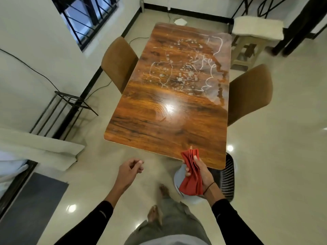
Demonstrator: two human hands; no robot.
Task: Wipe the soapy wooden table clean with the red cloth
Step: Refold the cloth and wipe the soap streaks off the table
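The wooden table (159, 124) is standing on the pale glossy floor (274, 165), its far half carrying white soap streaks and foam blobs (184, 71), while its near half is lying bare and reflecting a bright ceiling light.

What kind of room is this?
Probably a home dining area: a wooden table with soap streaks, brown chairs at both sides, a barred window and a tiled floor.
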